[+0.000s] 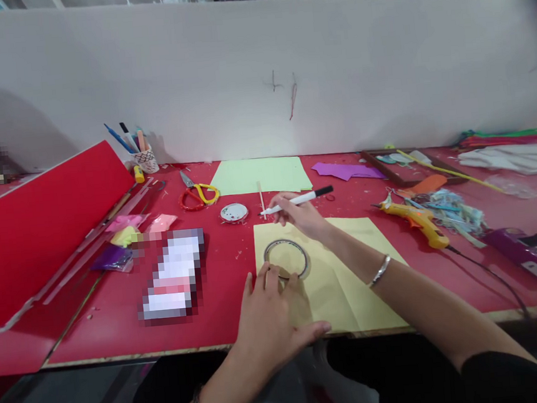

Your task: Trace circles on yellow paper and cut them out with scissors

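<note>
From my remote seat I look down through the head camera at both hands over the red surface [232, 321]. In my right hand [298, 216] the grip is narrow, the fingers pinched around a white marker [306, 197] with a black end. The marker slants, its tip pointing left and its black end up to the right. The tip appears over a thin pale stick [261, 196] beyond the yellow paper [354, 275]; I can't tell whether the two touch.

My left hand [269, 311] has a wide grip, the fingers spread and the thumb stretched to the right along the paper's near edge. Its fingertips reach the near rim of a thin ring [307, 259], which lies flat on the left part of the yellow paper. How firmly they press, I can't tell.

Just past the paper's far left corner I see a round white disc [234, 213], with open scissors [199, 195] beyond it. Pale green paper [266, 171] lies farther back. To the right, a yellow glue gun [415, 220] lies beside a heap of bluish strips [452, 210]. To the left of the left hand lies a blurred rectangular item [174, 275].
</note>
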`<state>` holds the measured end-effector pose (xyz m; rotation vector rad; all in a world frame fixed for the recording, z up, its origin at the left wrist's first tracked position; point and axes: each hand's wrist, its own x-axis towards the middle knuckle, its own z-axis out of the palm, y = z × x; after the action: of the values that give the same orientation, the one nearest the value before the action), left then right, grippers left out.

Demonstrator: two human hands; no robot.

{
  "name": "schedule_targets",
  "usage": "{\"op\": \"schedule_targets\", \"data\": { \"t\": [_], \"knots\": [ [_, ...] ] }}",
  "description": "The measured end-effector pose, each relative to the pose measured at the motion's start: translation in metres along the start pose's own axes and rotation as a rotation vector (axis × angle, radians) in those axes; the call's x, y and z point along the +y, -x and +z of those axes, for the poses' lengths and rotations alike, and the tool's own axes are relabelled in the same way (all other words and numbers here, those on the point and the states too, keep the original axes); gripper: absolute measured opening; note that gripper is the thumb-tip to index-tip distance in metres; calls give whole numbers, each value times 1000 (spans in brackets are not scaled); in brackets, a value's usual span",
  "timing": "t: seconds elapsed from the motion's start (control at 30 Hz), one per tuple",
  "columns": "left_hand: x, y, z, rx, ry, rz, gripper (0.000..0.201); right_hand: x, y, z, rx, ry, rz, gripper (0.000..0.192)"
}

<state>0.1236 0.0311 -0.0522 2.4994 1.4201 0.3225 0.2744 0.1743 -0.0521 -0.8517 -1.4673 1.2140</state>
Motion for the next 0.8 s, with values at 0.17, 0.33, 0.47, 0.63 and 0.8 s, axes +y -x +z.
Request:
{"op": "schedule_targets", "data": {
  "t": [0.17, 0.33, 0.47, 0.63, 0.8],
  "knots": [
    [-3, -3, 4, 85, -8, 5, 38, 22, 4, 8, -126, -42, 84, 32],
    [2, -8, 22, 197, -252, -12, 28, 21, 7, 10, -148, -32, 145, 29],
    [9, -4, 30, 197, -318, 8, 54, 20, 7, 11, -126, -22, 157, 23],
    [13, 6, 36, 143, -243, 16, 69, 18, 13, 15, -112, 26, 187, 23],
    [15, 10, 36, 102, -249, -3, 76, 14, 19, 25, -143, 31, 211, 25]
  ]
}}
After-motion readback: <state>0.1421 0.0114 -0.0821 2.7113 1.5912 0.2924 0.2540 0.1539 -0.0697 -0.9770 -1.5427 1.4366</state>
